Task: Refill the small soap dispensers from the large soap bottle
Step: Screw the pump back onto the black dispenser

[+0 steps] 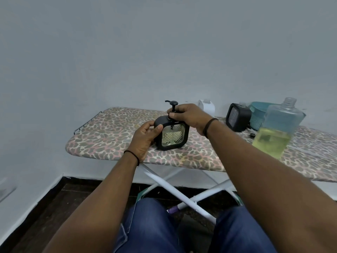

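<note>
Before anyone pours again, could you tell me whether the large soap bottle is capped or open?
Open: the large soap bottle stands upright on the ironing board with its threaded neck bare, no cap on it.

We reach both bare forearms forward from our lap, a dark band on each wrist. Our left hand (145, 138) sits lower, palm turned inward, fingers curled and thumb (158, 128) pressing in a sideways grasp. Our right hand (189, 115) arches above it, wrist bent, fingertips (172, 115) pinched together pointing left.
</note>
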